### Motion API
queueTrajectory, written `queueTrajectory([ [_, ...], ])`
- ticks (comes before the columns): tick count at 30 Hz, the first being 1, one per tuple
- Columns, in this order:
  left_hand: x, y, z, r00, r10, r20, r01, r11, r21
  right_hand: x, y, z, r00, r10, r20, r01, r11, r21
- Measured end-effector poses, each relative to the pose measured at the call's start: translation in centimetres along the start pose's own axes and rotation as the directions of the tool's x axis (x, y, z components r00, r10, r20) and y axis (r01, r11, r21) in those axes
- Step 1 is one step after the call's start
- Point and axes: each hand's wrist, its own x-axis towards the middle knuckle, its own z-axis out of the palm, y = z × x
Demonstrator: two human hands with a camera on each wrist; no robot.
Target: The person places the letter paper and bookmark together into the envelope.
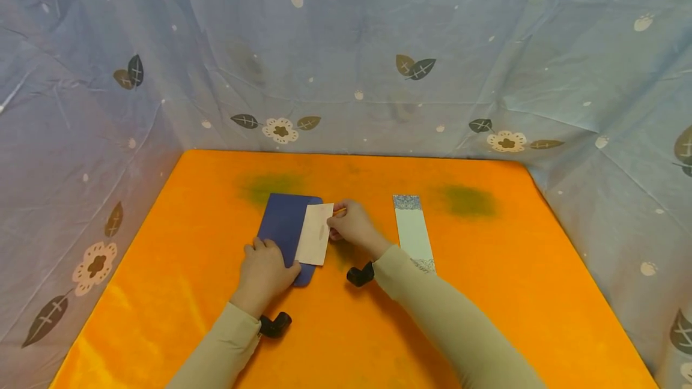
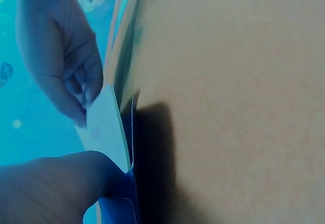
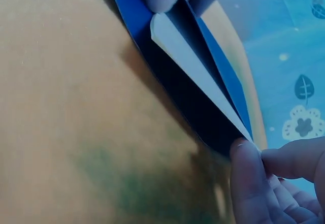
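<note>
A dark blue paper envelope (image 1: 283,215) lies on the orange cloth, left of the middle. Partly inside its gaping mouth is a white card (image 1: 315,234), sticking out to the right; in the right wrist view the card (image 3: 195,71) runs between the two blue walls. My left hand (image 1: 265,272) grips the envelope at its near edge, with the thumb (image 2: 81,178) by the mouth. Between thumb and fingertips, my right hand (image 1: 354,228) pinches the card's outer edge. The card's far end inside the envelope is hidden.
A pale paper strip (image 1: 413,233) with lace-patterned ends lies to the right, its near end partly behind the right sleeve (image 1: 432,299). Orange cloth (image 1: 486,257) covers the table. A patterned grey-blue curtain (image 1: 346,77) stands around the back and sides.
</note>
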Motion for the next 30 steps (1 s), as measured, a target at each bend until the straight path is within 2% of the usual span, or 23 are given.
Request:
queueTrajectory([
  [11, -0.2, -0.1, 0.0, 0.999, 0.013, -0.033, -0.015, 0.999, -0.050, 0.7, 0.5, 2.4, 1.000, -0.015, -0.016, 0.014, 0.999, -0.042],
  [16, -0.3, -0.2, 0.1, 0.999, 0.019, -0.051, -0.022, 0.998, -0.058, 0.8, 0.6, 2.7, 1.000, -0.009, -0.019, 0.009, 1.000, -0.026],
  [24, -0.4, -0.2, 0.6, 0.993, 0.036, -0.116, -0.042, 0.998, -0.056, 1.2, 0.5, 3.4, 0.999, -0.008, -0.031, 0.007, 1.000, -0.025],
  [30, -0.4, -0.3, 0.6, 0.991, 0.043, -0.128, -0.053, 0.996, -0.075, 1.4, 0.3, 3.6, 0.999, 0.016, -0.045, -0.017, 1.000, -0.022],
])
